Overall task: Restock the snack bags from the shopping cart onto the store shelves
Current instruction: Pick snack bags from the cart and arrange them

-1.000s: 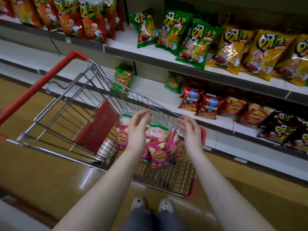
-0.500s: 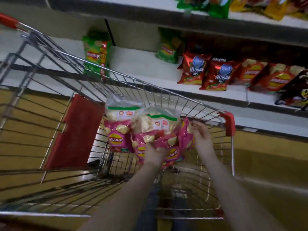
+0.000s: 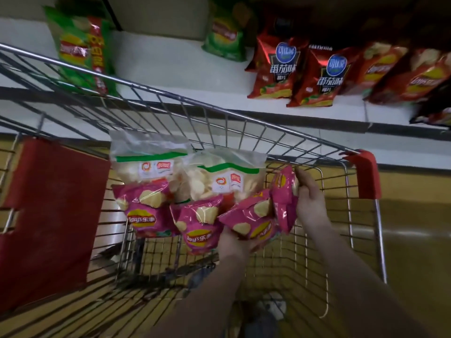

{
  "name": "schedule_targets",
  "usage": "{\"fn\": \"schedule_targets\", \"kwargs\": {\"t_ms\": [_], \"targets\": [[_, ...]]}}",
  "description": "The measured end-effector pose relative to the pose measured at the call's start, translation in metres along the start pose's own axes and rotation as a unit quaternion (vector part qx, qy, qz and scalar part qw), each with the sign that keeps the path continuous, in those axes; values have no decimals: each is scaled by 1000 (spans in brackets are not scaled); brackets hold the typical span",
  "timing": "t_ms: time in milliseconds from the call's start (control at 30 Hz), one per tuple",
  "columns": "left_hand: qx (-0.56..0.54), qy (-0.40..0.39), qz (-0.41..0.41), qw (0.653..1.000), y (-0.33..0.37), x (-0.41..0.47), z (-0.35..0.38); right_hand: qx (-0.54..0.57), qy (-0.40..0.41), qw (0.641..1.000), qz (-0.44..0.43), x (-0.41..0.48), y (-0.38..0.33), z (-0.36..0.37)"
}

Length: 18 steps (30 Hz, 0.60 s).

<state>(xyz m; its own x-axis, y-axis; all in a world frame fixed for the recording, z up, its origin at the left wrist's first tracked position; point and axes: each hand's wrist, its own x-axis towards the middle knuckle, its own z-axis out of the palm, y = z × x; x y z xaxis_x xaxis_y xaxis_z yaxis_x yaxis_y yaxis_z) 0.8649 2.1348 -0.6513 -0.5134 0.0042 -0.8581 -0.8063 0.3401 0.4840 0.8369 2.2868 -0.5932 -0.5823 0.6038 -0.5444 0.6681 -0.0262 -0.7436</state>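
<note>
Inside the shopping cart (image 3: 219, 112), at its shelf-side end, the left hand (image 3: 233, 242) grips the lower edge of a tilted pink bag (image 3: 251, 219); its fingers are hidden behind the pack. The right hand (image 3: 311, 198) pinches an edge-on pink bag (image 3: 284, 201) by its side. Taking one bag per hand probably halves the trips to the shelf (image 3: 170, 69). Two more pink bags (image 3: 144, 211) read "Lay's乐事". Clear bags (image 3: 151, 164) carry a green stripe; their labels are illegible. Red bags (image 3: 278, 69) on the shelf read "番茄味".

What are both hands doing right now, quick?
Left hand: grips the tilted pink bag.
Right hand: grips the rightmost pink bag.
</note>
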Motion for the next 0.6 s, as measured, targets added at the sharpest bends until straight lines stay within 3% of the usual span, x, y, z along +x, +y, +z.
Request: {"fn": "schedule_targets", "kwargs": {"t_ms": [167,267,367,467,600], "targets": [[-85,-26,42,995,5,-7,1,-74,-122,989,-23,19,-6,-21],[-100,-34,61,992,6,-15,2,-151,-240,957,-57,25,-11,-37],[-114,-17,90,989,9,-23,1,-227,-300,924,-71,25,-13,-48],[-133,-12,102,986,10,-29,2,-242,-341,906,-60,19,-15,-55],[-137,-1,116,984,17,-36,-1,-254,-335,903,-85,12,-16,-55]]}}
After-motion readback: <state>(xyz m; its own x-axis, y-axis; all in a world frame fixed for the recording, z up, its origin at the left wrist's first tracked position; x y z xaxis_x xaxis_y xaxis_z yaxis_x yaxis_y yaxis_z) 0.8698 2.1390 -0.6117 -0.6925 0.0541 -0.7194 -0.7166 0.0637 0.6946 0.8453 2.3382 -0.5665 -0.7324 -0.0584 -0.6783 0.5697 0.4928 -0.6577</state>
